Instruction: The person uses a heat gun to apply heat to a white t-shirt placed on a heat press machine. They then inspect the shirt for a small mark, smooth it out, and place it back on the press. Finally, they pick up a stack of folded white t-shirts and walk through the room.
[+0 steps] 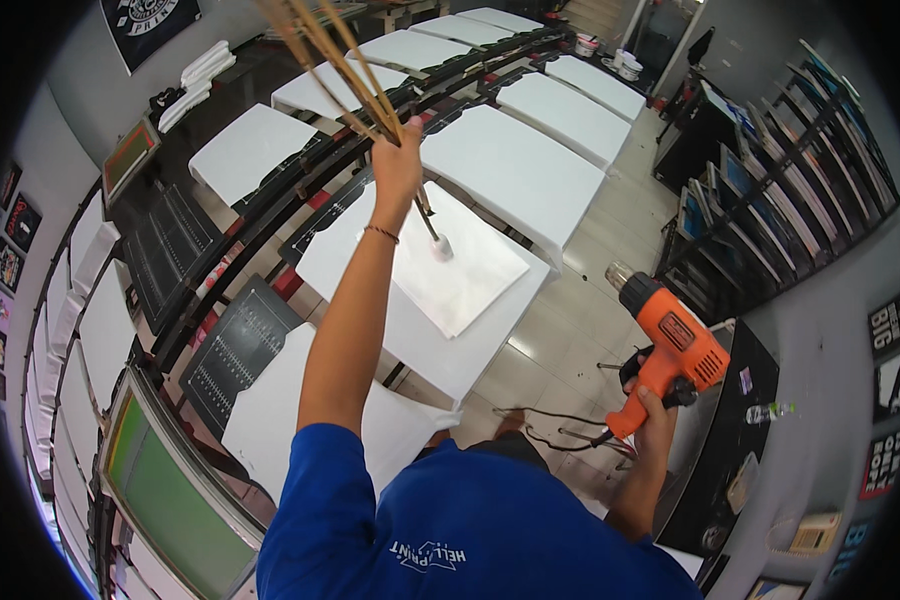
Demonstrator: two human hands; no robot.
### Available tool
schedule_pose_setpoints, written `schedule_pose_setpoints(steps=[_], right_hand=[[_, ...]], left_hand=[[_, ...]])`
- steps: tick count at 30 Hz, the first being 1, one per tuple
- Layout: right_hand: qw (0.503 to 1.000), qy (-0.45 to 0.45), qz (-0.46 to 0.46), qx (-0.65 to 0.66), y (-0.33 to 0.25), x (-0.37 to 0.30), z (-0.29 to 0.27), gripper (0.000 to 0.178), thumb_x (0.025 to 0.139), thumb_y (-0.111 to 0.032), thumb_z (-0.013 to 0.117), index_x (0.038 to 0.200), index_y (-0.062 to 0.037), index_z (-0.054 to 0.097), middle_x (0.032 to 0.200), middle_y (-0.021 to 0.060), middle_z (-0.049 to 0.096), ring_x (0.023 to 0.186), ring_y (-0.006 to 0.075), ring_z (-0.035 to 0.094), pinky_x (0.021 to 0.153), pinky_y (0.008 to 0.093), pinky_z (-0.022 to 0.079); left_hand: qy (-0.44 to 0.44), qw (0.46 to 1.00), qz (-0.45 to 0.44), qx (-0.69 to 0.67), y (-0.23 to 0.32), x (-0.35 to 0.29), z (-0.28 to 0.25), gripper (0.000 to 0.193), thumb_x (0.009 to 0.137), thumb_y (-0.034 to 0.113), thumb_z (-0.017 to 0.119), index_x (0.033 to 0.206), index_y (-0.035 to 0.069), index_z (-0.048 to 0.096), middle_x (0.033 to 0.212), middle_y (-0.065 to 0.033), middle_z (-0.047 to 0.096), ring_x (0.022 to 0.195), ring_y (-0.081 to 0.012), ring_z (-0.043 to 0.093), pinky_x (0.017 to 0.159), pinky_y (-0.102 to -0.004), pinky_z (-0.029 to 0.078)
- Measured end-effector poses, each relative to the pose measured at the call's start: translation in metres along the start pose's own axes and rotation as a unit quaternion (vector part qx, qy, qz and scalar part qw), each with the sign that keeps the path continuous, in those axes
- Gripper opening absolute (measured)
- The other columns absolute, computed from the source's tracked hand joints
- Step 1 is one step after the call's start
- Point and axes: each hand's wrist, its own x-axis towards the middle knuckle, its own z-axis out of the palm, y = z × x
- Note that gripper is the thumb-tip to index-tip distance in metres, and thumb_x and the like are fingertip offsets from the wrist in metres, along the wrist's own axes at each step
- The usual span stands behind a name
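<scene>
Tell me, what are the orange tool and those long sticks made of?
The orange heat gun in the right hand looks like matte moulded plastic with a shiny metal nozzle. The sticks in the left hand look like bare wood or bamboo: thin, tan, unpainted.

White platens (515, 165); framed screen (175, 505); shelving (770, 190)

A long black printing bench (270, 215) carries white platens (515, 165), one bearing a glossy white sheet (460, 270).
</scene>
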Motion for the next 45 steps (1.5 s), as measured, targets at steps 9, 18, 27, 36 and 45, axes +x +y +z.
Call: schedule_pose_setpoints(steps=[9, 18, 27, 36, 45], right_hand=[[0.977, -0.162, 0.119, 0.075, 0.099, 0.275, -0.016, 0.041, 0.090, -0.019, 0.060, 0.125, -0.0001, 0.048, 0.115, 0.0104, 0.056, 0.097, 0.0218, 0.061, 0.084, 0.0337, 0.049], [0.887, -0.271, 0.343, 0.149, 0.243, 0.508, 0.006, 0.044, 0.097, -0.036, 0.055, 0.130, -0.0067, 0.049, 0.114, 0.0083, 0.063, 0.089, 0.0130, 0.062, 0.067, 0.0307, 0.055], [0.910, -0.217, 0.354, 0.006, 0.259, 0.520, 0.021, 0.054, 0.094, -0.049, 0.057, 0.128, -0.0067, 0.052, 0.111, 0.0045, 0.060, 0.075, 0.0123, 0.057, 0.056, 0.0324, 0.049], [0.959, -0.063, 0.132, -0.243, 0.286, 0.520, 0.011, 0.058, 0.089, -0.059, 0.059, 0.096, -0.0018, 0.064, 0.064, -0.0021, 0.051, 0.043, 0.0065, 0.037, 0.039, 0.0260, 0.025], [0.956, -0.076, 0.257, -0.116, 0.210, 0.461, -0.020, 0.041, 0.096, -0.051, 0.050, 0.074, -0.0169, 0.041, 0.057, -0.0057, 0.033, 0.044, 0.0047, 0.030, 0.038, 0.0232, 0.022]], left_hand=[[0.085, 0.979, 0.055, 0.175, -0.005, -0.047, 0.000, 0.042, 0.101, 0.013, 0.047, 0.141, 0.001, 0.042, 0.140, -0.0174, 0.050, 0.130, -0.0228, 0.048, 0.104, -0.0339, 0.038], [0.144, 0.955, -0.161, 0.203, 0.006, -0.154, -0.024, 0.023, 0.096, 0.006, 0.043, 0.102, -0.003, 0.063, 0.089, -0.0120, 0.068, 0.070, -0.0141, 0.060, 0.067, -0.0266, 0.048], [0.185, 0.946, -0.201, 0.172, -0.015, -0.201, 0.005, 0.019, 0.097, 0.011, 0.051, 0.101, -0.003, 0.063, 0.076, -0.0077, 0.065, 0.074, -0.0137, 0.062, 0.071, -0.0274, 0.049], [0.166, 0.954, -0.197, 0.156, -0.022, -0.184, 0.025, 0.015, 0.093, 0.013, 0.057, 0.102, 0.000, 0.058, 0.082, -0.0056, 0.063, 0.080, -0.0112, 0.059, 0.075, -0.0263, 0.046], [0.133, 0.921, -0.237, -0.279, -0.020, -0.170, 0.033, 0.028, 0.103, 0.033, 0.043, 0.111, 0.007, 0.048, 0.093, -0.0061, 0.056, 0.088, -0.0164, 0.059, 0.095, -0.0416, 0.050]])
